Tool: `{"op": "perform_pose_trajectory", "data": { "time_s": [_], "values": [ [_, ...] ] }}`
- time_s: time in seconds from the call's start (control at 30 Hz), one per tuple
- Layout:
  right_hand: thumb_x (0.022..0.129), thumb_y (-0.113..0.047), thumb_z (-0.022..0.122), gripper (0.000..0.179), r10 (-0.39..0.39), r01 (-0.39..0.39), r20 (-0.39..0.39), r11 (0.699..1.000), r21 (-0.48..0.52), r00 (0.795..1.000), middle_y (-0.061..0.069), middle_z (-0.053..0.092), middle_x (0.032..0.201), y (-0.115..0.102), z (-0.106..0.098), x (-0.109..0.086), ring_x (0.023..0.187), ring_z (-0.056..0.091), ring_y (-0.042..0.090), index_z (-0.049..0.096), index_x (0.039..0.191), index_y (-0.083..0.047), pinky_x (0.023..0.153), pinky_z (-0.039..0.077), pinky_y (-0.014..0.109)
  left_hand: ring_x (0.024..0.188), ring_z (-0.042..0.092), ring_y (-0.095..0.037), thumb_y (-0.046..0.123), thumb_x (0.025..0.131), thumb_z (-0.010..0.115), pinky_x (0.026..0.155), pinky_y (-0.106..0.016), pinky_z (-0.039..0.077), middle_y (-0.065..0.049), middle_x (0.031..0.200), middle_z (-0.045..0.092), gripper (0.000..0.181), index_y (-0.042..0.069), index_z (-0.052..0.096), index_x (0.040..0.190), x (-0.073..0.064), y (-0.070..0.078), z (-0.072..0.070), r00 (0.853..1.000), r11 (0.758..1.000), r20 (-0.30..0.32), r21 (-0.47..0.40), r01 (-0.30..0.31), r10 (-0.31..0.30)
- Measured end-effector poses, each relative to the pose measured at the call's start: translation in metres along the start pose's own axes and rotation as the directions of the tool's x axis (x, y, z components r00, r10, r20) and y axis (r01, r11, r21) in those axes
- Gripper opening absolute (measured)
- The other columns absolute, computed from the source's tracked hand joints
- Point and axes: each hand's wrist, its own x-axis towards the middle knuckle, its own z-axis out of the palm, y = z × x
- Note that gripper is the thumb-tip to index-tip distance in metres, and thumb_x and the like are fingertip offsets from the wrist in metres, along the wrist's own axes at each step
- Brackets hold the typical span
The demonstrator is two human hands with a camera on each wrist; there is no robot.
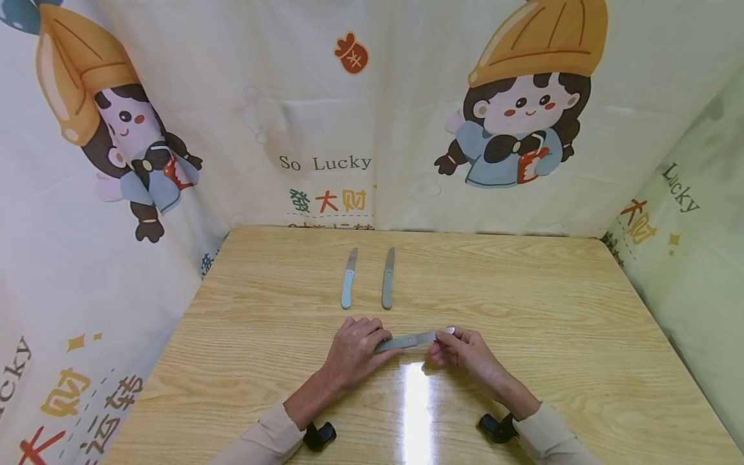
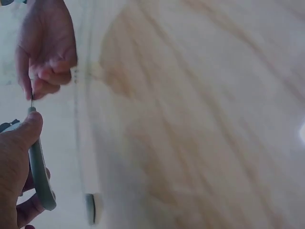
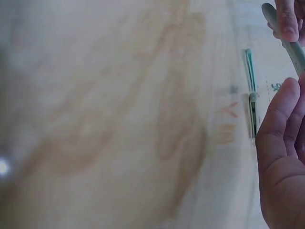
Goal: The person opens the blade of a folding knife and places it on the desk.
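Observation:
A knife [image 1: 400,343] with a grey-green handle is held above the table, lying nearly level between both hands. My left hand [image 1: 356,349] grips its handle, the thumb along one side in the left wrist view. At the other end, my right hand [image 1: 467,356] pinches the blade near its tip between thumb and fingers. Fingers cover part of the blade. Beyond the hands, two more knives lie side by side with blades pointing away: a light-blue-handled knife [image 1: 347,287] and a grey-handled knife [image 1: 387,287].
The wood-grain table [image 1: 523,290] has a bright light reflection near its front. A printed curtain [image 1: 407,129] hangs behind it and along both sides. Black straps with small devices sit at both wrists.

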Motion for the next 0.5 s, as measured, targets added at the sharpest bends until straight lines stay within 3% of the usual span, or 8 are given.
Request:
{"op": "perform_pose_trajectory", "data": {
  "time_s": [0.1, 0.2, 0.3, 0.4, 0.5],
  "values": [
    [0.107, -0.024, 0.055, 0.043, -0.012, 0.012, 0.001, 1.000, -0.011, 1.000, 0.019, 0.068, 0.105, -0.003, 0.001, 0.000, 0.092, 0.070, 0.024, 0.053, 0.121, 0.016, 0.085, 0.057, 0.038, 0.065, 0.053, -0.007, 0.040, 0.080, 0.087, 0.061, -0.027, 0.042, 0.008, 0.079, 0.063, 0.027, 0.016, 0.077, 0.084, 0.003, 0.004, -0.001, 0.997, 0.994, 0.004, -0.082, 0.078, -0.078],
    [0.108, -0.024, 0.055, 0.050, -0.029, 0.031, 0.038, 0.998, -0.053, 0.999, 0.022, 0.065, 0.117, -0.005, 0.004, 0.001, 0.103, 0.067, 0.030, 0.046, 0.134, 0.016, 0.090, 0.056, 0.041, 0.064, 0.051, -0.005, 0.038, 0.084, 0.085, 0.060, -0.023, 0.041, 0.010, 0.077, 0.059, 0.024, 0.016, 0.077, 0.086, 0.007, 0.010, -0.002, 0.978, 0.958, 0.052, -0.199, 0.206, -0.200],
    [0.108, -0.023, 0.055, 0.053, -0.040, 0.047, 0.095, 0.996, -0.073, 0.995, 0.026, 0.059, 0.131, -0.006, 0.007, 0.003, 0.115, 0.063, 0.034, 0.042, 0.144, 0.014, 0.095, 0.052, 0.044, 0.065, 0.051, -0.003, 0.038, 0.089, 0.081, 0.059, -0.021, 0.043, 0.014, 0.077, 0.058, 0.021, 0.017, 0.077, 0.089, 0.009, 0.018, -0.002, 0.940, 0.883, 0.146, -0.323, 0.340, -0.308],
    [0.107, -0.022, 0.057, 0.053, -0.053, 0.062, 0.128, 0.996, -0.071, 0.990, 0.027, 0.051, 0.143, -0.006, 0.011, 0.007, 0.120, 0.061, 0.031, 0.043, 0.146, 0.012, 0.099, 0.050, 0.047, 0.068, 0.054, 0.000, 0.038, 0.094, 0.075, 0.060, -0.021, 0.047, 0.016, 0.081, 0.061, 0.022, 0.017, 0.077, 0.091, 0.011, 0.026, -0.001, 0.898, 0.796, 0.237, -0.417, 0.439, -0.371],
    [0.107, -0.020, 0.057, 0.048, -0.084, 0.094, 0.140, 0.994, -0.062, 0.987, 0.027, 0.054, 0.139, -0.007, 0.014, 0.010, 0.118, 0.062, 0.032, 0.048, 0.141, 0.013, 0.098, 0.049, 0.051, 0.072, 0.059, 0.000, 0.035, 0.098, 0.070, 0.062, -0.022, 0.050, 0.014, 0.085, 0.067, 0.023, 0.014, 0.079, 0.094, 0.013, 0.031, 0.000, 0.879, 0.735, 0.282, -0.482, 0.477, -0.385]
  ]
}}
